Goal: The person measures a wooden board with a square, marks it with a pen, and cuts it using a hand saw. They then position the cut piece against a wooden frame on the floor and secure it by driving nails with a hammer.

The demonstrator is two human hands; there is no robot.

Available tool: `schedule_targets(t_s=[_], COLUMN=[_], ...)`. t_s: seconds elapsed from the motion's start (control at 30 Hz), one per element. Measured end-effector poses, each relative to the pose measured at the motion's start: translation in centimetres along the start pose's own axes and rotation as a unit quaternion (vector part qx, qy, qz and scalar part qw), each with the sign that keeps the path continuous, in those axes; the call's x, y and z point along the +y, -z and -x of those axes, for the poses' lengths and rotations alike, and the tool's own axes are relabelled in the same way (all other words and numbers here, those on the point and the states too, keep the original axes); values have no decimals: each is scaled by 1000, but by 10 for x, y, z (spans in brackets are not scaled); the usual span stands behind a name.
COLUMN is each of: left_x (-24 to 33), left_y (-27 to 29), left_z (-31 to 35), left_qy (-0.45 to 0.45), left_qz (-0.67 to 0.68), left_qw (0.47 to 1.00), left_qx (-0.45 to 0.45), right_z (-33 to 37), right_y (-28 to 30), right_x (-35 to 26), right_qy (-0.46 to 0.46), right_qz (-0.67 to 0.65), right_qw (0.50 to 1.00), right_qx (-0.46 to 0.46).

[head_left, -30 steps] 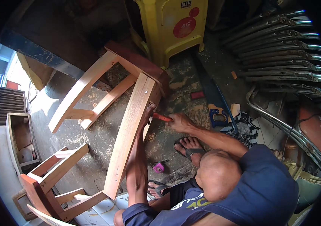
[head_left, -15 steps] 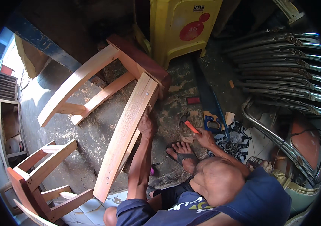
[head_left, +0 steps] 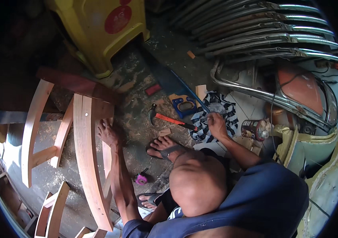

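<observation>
My left hand rests on a pale wooden leg of a stool-like frame, its fingers bent over the wood. That frame stands tilted at the left, with a dark red-brown board at its far end. My right hand is closed above a black-and-white cloth, at the near end of a thin blue bar; whether it grips the bar is hidden. On the floor between my hands lies a hammer with an orange and black handle. Beyond it is a hand saw with a blue and yellow handle.
A yellow plastic stool stands at the far side. Stacked metal tubes fill the far right, above an orange chair part. A pink tape measure lies near my foot. Another wooden frame is at lower left.
My right hand has let go of the hammer, which now lies on the floor, and has moved right to the cloth. The view has turned and shifted right. My left hand stays at the frame.
</observation>
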State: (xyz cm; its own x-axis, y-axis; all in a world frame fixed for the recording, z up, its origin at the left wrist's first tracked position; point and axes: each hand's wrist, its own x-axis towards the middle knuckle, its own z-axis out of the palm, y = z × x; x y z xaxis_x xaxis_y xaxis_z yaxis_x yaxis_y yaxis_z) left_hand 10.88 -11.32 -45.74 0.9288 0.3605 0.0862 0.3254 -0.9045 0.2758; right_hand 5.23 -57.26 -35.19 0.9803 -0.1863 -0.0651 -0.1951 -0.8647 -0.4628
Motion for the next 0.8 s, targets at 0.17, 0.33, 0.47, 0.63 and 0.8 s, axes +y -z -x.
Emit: schedule_targets(t_s=[0.17, 0.33, 0.47, 0.63, 0.8], left_x=[-5, -38, -33, -33, 81], left_y=[4, 14, 26, 37, 68], left_z=[0, 16, 22, 28, 70], left_qy=[-62, -90, -46, -27, 20], left_qz=[58, 65, 66, -8, 136], left_qw=[996, 994, 997, 996, 985], left_qx=[-20, 3, 16, 88, 107], right_z=[25, 22, 10, 3, 3], right_y=[23, 26, 23, 12, 55], right_x=[145, 128, 116, 97, 117], right_qy=[-158, -178, -194, -91, -113], right_qz=[83, 135, 168, 180, 243], right_qw=[983, 967, 958, 974, 956], right_qx=[-30, -120, -129, -106, -122])
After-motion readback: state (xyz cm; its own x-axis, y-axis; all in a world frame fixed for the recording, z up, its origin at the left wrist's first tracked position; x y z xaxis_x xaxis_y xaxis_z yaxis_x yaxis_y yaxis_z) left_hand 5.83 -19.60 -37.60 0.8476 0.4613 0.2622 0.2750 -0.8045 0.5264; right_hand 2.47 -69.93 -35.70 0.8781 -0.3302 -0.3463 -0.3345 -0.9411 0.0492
